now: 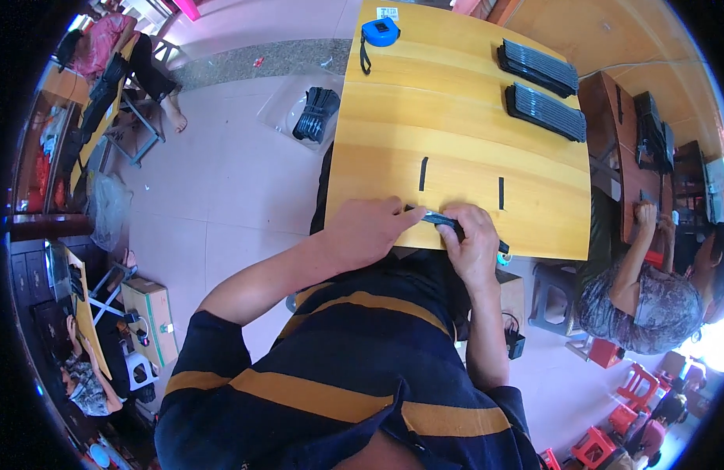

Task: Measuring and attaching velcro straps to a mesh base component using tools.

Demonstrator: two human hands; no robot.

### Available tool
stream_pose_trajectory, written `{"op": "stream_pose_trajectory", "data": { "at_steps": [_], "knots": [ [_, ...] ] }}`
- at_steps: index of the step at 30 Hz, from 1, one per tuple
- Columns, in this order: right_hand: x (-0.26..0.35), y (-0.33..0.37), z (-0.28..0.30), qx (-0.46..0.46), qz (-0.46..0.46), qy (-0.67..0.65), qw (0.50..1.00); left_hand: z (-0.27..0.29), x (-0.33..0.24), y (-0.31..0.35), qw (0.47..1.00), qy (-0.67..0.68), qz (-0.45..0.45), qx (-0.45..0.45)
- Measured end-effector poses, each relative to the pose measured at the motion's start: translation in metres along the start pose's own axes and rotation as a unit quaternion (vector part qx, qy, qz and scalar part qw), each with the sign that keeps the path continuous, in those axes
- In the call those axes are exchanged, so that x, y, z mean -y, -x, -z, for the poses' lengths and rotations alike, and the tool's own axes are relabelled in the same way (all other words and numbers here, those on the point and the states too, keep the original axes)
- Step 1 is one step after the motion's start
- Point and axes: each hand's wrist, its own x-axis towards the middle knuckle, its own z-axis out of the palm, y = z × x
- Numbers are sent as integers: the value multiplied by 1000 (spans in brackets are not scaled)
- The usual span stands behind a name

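At the near edge of the yellow wooden table (464,149), my hands meet on a narrow black strip (444,220) with a pale shiny patch on top. My left hand (370,229) has its thumb and forefinger closed on the strip's left end. Around the middle and right of it curl the fingers of my right hand (471,235), and a dark end sticks out past them. Beyond the hands, a short black mark (424,174) and a second black mark (501,193) lie on the tabletop. Whether these are tape or loose pieces is unclear.
Two stacks of dark strips, the far stack (538,67) and the nearer stack (546,112), lie at the table's right. A blue tape measure (380,32) sits far left. A black bundle (316,113) in clear plastic is on the floor. Other people work at tables on both sides.
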Motion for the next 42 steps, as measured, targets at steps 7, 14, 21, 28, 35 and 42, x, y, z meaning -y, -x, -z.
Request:
{"op": "stream_pose_trajectory", "data": {
  "at_steps": [7,14,21,28,35,42],
  "knots": [
    [0,1,0,4,-11,5,1000,2,0,-9,996,-75,-29,49],
    [2,0,2,19,-29,2,999,-1,1,-9,993,-91,-28,63],
    [1,0,0,12,-24,-2,1000,0,1,-13,992,-98,-37,76],
    [-1,-1,0,0,-11,-6,1000,6,3,-23,990,-94,-61,91],
    [-1,-1,0,-7,-7,-5,1000,6,3,-24,991,-82,-58,89],
    [-4,-2,-3,2,15,-11,1000,7,1,-30,984,-83,-35,152]
  ]
}}
